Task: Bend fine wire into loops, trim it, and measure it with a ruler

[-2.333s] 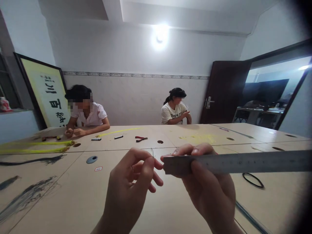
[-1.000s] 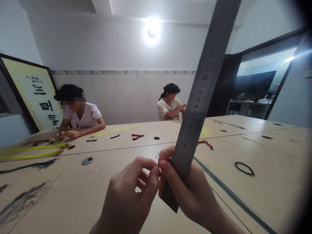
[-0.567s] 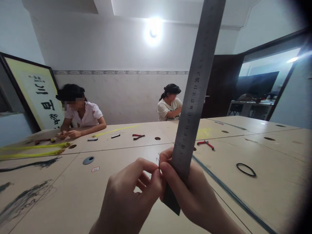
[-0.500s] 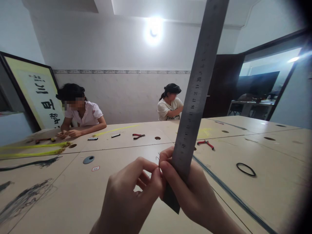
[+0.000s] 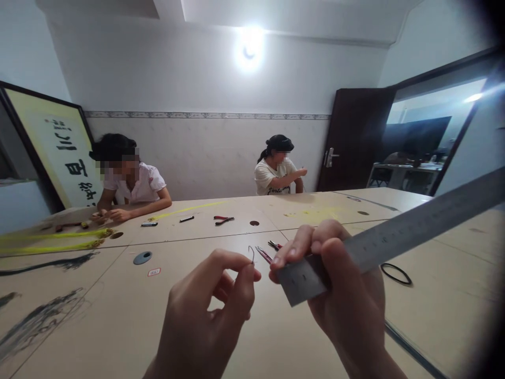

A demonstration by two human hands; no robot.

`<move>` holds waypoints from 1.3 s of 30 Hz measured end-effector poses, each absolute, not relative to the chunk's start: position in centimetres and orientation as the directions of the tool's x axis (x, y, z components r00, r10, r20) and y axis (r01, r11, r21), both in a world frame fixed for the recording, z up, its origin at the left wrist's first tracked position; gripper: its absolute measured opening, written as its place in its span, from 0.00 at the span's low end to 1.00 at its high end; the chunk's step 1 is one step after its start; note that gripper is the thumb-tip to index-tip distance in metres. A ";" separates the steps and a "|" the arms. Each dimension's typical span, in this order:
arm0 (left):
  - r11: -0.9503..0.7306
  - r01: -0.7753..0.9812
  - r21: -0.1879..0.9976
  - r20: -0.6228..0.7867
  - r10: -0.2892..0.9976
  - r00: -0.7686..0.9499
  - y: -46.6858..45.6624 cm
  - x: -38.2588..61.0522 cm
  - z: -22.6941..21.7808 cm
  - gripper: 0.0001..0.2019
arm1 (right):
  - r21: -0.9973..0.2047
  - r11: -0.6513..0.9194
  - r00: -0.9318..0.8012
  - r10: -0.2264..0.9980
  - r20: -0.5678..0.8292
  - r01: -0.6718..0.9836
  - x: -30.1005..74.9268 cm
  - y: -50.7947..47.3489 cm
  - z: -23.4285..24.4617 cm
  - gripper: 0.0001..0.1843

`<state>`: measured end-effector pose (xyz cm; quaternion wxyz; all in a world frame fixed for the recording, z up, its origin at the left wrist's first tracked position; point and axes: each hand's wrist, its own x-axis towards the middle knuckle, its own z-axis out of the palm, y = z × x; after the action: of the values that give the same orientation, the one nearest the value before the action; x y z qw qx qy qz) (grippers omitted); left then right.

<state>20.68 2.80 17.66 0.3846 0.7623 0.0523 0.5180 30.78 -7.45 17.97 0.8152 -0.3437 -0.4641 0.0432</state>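
Note:
My left hand [image 5: 209,310] pinches a thin dark wire [image 5: 251,255] between thumb and forefinger. The wire's hooked tip stands up above the fingertips. My right hand [image 5: 347,295], to the right and a short gap away, is closed around a steel ruler [image 5: 410,226]. The ruler slants up to the right, its lower end beside the left fingers. A slim reddish pointed tool [image 5: 263,253] shows at the right fingertips, with a second red-and-dark tool tip [image 5: 274,245] just behind. Whether the right hand touches either tool, I cannot tell.
Across the table [image 5: 197,247] two people [image 5: 130,184] [image 5: 276,171] sit working. Red-handled pliers [image 5: 223,220], a grey grommet [image 5: 142,257], yellow strands [image 5: 79,239], dark wire bundles [image 5: 47,321] and a black ring [image 5: 396,274] lie about.
My right hand has moved right, away from the left fingers, and the ruler has swung from nearly upright to slanting right. The left hand keeps its pinch on the wire.

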 end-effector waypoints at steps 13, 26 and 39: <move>-0.641 -0.413 0.647 0.762 0.523 0.383 1.7 20.7 17.4 0.10 | -0.621 0.768 0.574 0.442 0.689 0.155 30.2 -7.0 16.9 0.07; -0.594 -0.439 0.675 0.738 0.537 0.409 1.6 20.7 17.5 0.11 | -0.583 0.783 0.584 0.374 0.721 0.219 29.7 -6.6 17.4 0.11; -0.555 -0.461 0.693 0.721 0.536 0.438 1.6 20.5 17.5 0.12 | -0.578 0.808 0.522 0.445 0.728 0.116 30.0 -6.6 16.9 0.08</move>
<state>20.55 1.55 17.49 0.4709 0.7053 0.0267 0.5292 30.00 -6.56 16.87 0.8214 -0.2933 -0.4787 0.1001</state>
